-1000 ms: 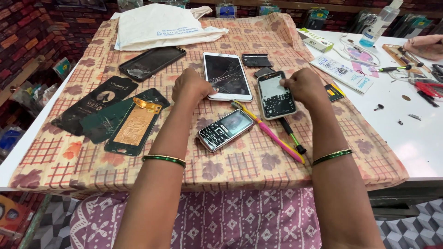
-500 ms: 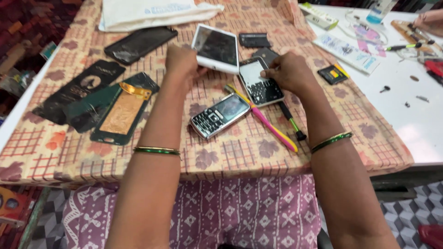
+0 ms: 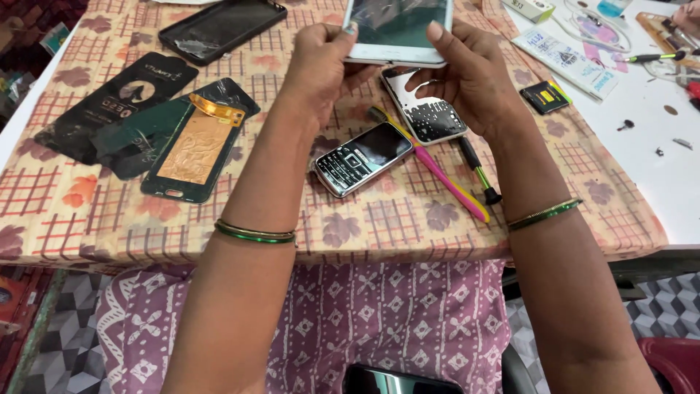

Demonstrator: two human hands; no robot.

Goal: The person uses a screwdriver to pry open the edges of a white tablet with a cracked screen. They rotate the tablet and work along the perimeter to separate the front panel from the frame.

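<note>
Both hands grip a white-framed tablet (image 3: pixel 397 29) lifted off the cloth at the top of the view. My left hand (image 3: pixel 321 62) pinches its left edge and my right hand (image 3: pixel 467 73) grips its right edge. Under the right hand lies a phone with a cracked screen (image 3: pixel 430 109). A black keypad phone (image 3: pixel 362 158) sits just in front of the hands, with a pink and yellow tool (image 3: pixel 445 175) and a black screwdriver (image 3: pixel 477 171) beside it. Green bangles ring both wrists.
A dark green phone back panel with copper foil (image 3: pixel 193 146), black packaging (image 3: pixel 109 102) and a black phone case (image 3: pixel 219 25) lie to the left on the checked cloth (image 3: pixel 95 211). On the white table (image 3: pixel 671 168) at right are a small battery (image 3: pixel 543 95), a leaflet (image 3: pixel 565 62) and screws.
Both hands took hold of the white tablet and lifted it off the cloth toward me. The view has moved closer and lower over the table.
</note>
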